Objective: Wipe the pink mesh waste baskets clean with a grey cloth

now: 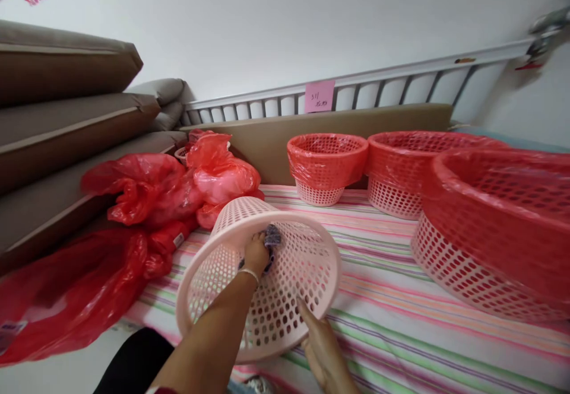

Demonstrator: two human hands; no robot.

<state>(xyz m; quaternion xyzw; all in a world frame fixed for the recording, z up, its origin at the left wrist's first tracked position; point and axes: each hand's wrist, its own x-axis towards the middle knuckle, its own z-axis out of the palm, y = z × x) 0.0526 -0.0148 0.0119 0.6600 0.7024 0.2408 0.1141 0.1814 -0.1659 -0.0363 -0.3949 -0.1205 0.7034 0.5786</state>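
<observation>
A pale pink plastic basket (329,257) with a perforated wall lies tipped on its side, its mouth facing me. My left hand (257,254) reaches deep inside it, closed on a dark grey-purple cloth (272,237) that touches the inner wall. At the lower right of the mouth, my right hand (321,343) grips the basket's rim, thumb inside and fingers underneath. Part of the cloth is hidden behind the left hand.
Three baskets lined with red plastic, a small one (327,165), a middle one (396,171) and a large one (490,251), stand to the right. Red plastic bags (151,186) lie left on the striped sheet (374,281). Stacked cushions (66,115) rise beyond, near a radiator (383,91).
</observation>
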